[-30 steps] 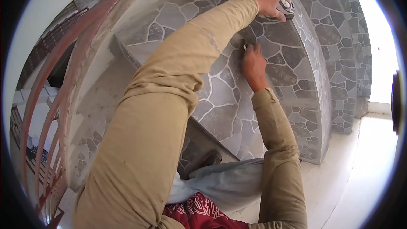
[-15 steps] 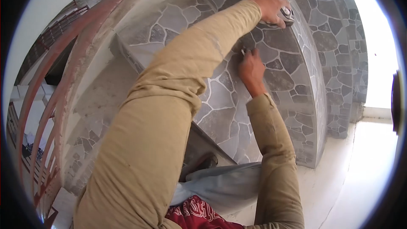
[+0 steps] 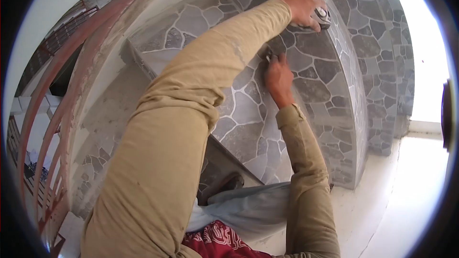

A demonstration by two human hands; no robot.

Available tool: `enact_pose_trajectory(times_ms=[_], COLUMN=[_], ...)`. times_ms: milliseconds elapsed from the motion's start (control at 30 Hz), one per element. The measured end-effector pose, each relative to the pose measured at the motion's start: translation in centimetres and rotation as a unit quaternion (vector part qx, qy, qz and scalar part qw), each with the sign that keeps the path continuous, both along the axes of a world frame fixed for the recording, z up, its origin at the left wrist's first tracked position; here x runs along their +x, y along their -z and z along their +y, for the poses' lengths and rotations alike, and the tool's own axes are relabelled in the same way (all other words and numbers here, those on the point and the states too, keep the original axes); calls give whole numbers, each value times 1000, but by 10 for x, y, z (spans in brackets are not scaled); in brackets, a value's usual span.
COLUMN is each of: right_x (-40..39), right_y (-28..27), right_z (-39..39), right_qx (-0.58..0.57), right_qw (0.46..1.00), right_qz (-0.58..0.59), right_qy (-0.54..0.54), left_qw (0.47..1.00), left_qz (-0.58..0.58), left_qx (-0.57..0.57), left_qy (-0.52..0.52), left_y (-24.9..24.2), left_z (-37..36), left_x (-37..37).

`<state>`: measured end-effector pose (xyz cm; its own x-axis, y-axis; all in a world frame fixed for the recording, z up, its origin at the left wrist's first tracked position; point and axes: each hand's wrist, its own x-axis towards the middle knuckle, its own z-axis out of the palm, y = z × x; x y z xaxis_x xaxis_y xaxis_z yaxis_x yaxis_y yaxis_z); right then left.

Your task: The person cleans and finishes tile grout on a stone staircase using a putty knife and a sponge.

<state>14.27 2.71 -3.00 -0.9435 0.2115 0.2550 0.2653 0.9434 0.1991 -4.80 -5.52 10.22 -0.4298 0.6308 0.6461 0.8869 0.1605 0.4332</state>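
My left hand (image 3: 304,3) is spread over a grey, black and white rounded object (image 3: 323,17), possibly a shoe, at the top of the view. My fingers and palm cover most of it. Lower down, my right hand (image 3: 279,79) is closed at the corner between the stone-patterned tread (image 3: 244,107) and the riser (image 3: 313,64). A small thin tool (image 3: 269,58) with a pale tip pokes out past its fingers; its kind cannot be made out. Irregular grey stones with pale joint lines cover both faces. My left forearm hides part of the tread.
A rusty red railing (image 3: 88,33) curves along the left, beside a drop. The tread ends in a dark front edge (image 3: 234,157), with a shoe (image 3: 222,186) below it. A stone-faced wall (image 3: 366,48) and a pale floor (image 3: 382,196) lie to the right.
My right hand has shifted slightly up and left along the corner, with the small tool in it. My left hand stays on the rounded object, and the view has moved a little.
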Motion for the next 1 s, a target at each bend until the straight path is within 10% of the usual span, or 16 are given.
enact_pose_trajectory(times_ms=[1000], right_x=[-38], right_y=[15], right_z=[18], right_qx=[-78], right_qw=[997], right_qz=[11], right_qy=[3], left_qw=[997], left_qz=[53], left_qx=[61], left_qy=[-12], left_y=[19], left_z=[20], left_x=[-8])
